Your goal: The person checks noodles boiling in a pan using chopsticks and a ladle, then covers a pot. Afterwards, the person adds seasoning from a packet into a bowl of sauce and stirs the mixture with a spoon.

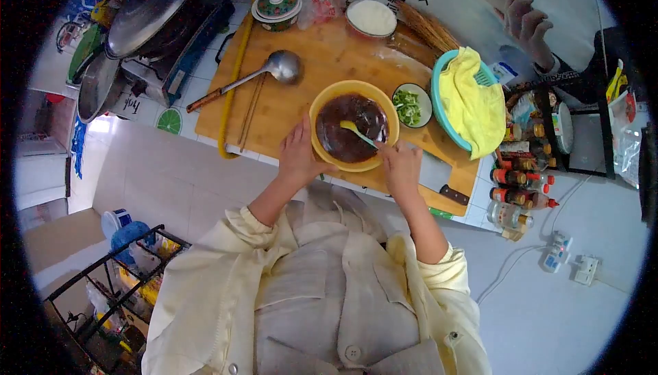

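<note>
A yellow bowl (391, 103) of dark brown liquid (337, 143) stands near the front edge of a wooden board. My left hand (299, 150) is held against the bowl's left side, its thumb along the near wall. Between the fingers of my right hand (400, 164) is the pale handle of a small spoon (349, 126), whose yellow head dips into the liquid. To the right of the bowl sits a small dish of chopped green onions (407, 107). A cleaver (439, 175) with a dark handle lies just beyond my right hand, partly hidden by it.
The wooden board (349, 56) also bears a ladle (282, 67), chopsticks (252, 111), a lidded pot (277, 6) and a bowl of white contents (371, 18). A yellow cloth (471, 101) covers a turquoise basket (439, 121). Several bottles (513, 195) line the right; a wok (154, 12) is at left.
</note>
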Tool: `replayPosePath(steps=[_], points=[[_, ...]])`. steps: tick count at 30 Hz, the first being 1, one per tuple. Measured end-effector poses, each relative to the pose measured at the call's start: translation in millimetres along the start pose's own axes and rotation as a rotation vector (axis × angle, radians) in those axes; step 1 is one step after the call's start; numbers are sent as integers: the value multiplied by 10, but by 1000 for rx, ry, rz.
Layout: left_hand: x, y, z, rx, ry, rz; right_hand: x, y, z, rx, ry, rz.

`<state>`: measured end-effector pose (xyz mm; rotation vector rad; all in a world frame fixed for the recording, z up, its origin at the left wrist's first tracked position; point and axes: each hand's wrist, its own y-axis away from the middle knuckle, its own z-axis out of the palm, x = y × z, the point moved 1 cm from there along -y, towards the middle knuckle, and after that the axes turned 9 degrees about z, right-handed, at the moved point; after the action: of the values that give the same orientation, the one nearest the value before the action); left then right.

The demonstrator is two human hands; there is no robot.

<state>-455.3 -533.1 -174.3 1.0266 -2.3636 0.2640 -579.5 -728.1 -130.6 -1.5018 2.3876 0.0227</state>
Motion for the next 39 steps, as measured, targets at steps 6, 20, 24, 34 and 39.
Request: replayPosePath(steps=[6, 20, 24, 34, 39], points=[[-12, 0, 10, 7, 5, 22, 19, 230, -213, -84, 13, -20], [1, -13, -12, 1, -3, 11, -82, 244, -255, -114, -61, -68], [12, -13, -16, 23, -5, 31, -122, 148, -40, -10, -23, -105], [-2, -7, -3, 42, -6, 45, 7, 31, -32, 61, 131, -39], [-5, -7, 3, 51, -10, 46, 71, 196, -155, -45, 73, 133]])
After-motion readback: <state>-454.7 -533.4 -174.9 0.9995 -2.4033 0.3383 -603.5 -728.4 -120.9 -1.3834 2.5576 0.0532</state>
